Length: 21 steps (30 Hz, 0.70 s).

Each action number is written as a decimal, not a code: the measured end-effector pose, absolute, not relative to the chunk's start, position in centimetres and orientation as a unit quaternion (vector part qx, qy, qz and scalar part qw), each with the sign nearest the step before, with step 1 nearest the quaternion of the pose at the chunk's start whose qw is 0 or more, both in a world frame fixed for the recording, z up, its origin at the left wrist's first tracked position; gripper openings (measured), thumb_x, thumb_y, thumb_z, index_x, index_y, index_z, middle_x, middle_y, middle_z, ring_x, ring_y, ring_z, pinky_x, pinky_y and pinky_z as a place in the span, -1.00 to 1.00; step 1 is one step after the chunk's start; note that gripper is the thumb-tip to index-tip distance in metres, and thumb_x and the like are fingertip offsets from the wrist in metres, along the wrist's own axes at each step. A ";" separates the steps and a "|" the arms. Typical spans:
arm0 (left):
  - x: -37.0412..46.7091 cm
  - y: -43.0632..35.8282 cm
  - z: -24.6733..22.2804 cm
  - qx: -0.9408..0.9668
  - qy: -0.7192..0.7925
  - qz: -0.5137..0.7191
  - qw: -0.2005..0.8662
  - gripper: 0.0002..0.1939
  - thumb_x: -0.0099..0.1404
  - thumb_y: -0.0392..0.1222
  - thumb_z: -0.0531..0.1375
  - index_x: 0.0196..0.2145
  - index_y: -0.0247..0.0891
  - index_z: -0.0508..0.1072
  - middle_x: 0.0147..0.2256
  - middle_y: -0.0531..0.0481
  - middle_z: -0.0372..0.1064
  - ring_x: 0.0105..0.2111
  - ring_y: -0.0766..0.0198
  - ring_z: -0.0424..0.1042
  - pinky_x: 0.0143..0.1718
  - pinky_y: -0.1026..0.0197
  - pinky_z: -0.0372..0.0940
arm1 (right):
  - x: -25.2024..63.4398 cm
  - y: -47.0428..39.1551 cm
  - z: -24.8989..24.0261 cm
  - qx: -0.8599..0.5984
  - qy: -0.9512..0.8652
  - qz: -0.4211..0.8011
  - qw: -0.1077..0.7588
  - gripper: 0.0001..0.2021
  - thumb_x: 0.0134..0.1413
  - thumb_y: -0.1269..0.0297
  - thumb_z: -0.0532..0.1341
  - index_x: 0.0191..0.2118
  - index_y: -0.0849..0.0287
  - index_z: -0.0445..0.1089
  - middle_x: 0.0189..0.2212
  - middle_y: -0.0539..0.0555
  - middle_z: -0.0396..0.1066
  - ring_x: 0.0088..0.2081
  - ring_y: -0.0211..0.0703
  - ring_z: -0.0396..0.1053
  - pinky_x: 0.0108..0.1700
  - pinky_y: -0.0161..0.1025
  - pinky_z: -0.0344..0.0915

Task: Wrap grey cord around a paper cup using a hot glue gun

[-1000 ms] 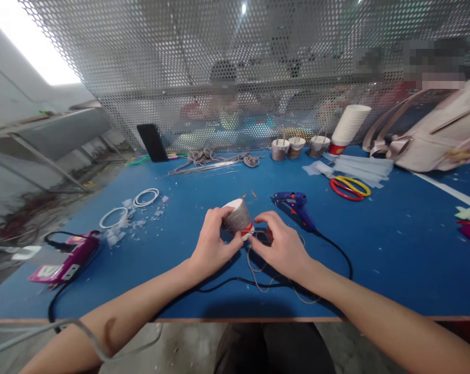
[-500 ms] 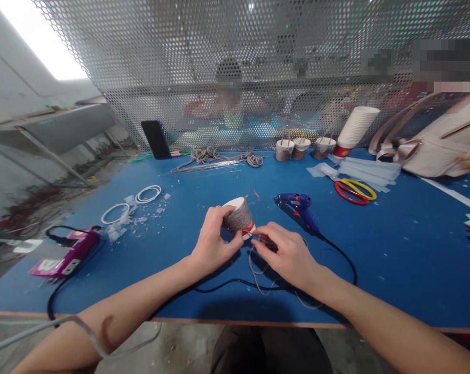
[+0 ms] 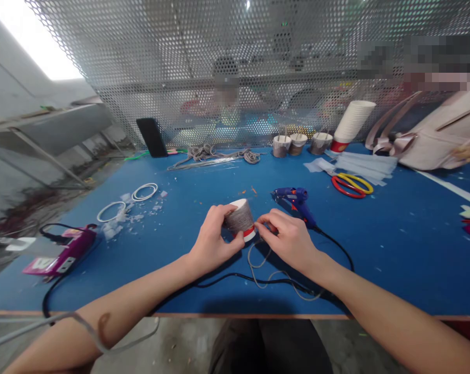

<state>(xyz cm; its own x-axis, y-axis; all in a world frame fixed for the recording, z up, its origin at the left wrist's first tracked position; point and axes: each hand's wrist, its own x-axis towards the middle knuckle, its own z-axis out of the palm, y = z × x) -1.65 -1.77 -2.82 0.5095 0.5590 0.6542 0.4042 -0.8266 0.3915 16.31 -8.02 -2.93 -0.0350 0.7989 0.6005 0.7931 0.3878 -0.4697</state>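
My left hand (image 3: 215, 239) grips a paper cup (image 3: 240, 217), which lies tilted with its white end up and away from me. Grey cord is wound round most of the cup's side; a red and white band shows uncovered at the near end. Close beside that band, my right hand (image 3: 285, 236) pinches the thin grey cord (image 3: 254, 267), whose loose length loops down onto the table and toward my right forearm. A blue glue gun (image 3: 295, 200) lies just beyond my right hand, its black cable curving round to the right.
On the blue table (image 3: 204, 189) stand several cord-wrapped cups (image 3: 282, 147) and a leaning stack of paper cups (image 3: 352, 123). Scissors (image 3: 350, 186), glue sticks (image 3: 365, 163), a grey cord bundle (image 3: 215, 156), white rings (image 3: 144, 192), a phone (image 3: 152, 137) and a purple power strip (image 3: 65, 252) lie around.
My right hand has moved slightly away from the cup's near end, and the cup has turned a little in my left hand, showing more of the red band. The view shifted slightly.
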 end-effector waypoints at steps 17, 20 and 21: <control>-1.7 -1.6 -2.9 0.838 0.319 0.411 0.165 -0.59 0.07 -0.27 0.20 -0.10 -0.23 0.23 -0.20 -0.06 0.34 -0.23 0.22 0.38 -0.22 0.16 0.33 | 16.2 -8.1 -2.8 -0.551 -0.718 0.019 0.424 -0.79 0.20 0.30 0.13 -0.45 0.18 0.39 -0.56 0.00 0.34 -0.53 -0.27 0.25 -0.44 -0.31 0.17; -1.7 -1.3 -2.8 0.825 0.333 0.427 0.161 -0.60 0.07 -0.27 0.20 -0.10 -0.23 0.24 -0.18 -0.06 0.34 -0.21 0.22 0.38 -0.19 0.15 0.32 | 15.7 -8.8 -1.9 -0.461 -0.781 0.018 0.421 -0.79 0.22 0.32 0.10 -0.42 0.20 0.38 -0.56 0.02 0.37 -0.52 -0.26 0.28 -0.44 -0.28 0.18; -1.7 -1.2 -2.7 0.819 0.340 0.434 0.162 -0.60 0.07 -0.26 0.20 -0.11 -0.23 0.24 -0.18 -0.07 0.34 -0.21 0.22 0.38 -0.18 0.16 0.32 | 15.5 -9.3 -1.5 -0.411 -0.818 0.005 0.403 -0.80 0.23 0.31 0.10 -0.40 0.20 0.39 -0.56 0.03 0.39 -0.51 -0.24 0.30 -0.43 -0.26 0.19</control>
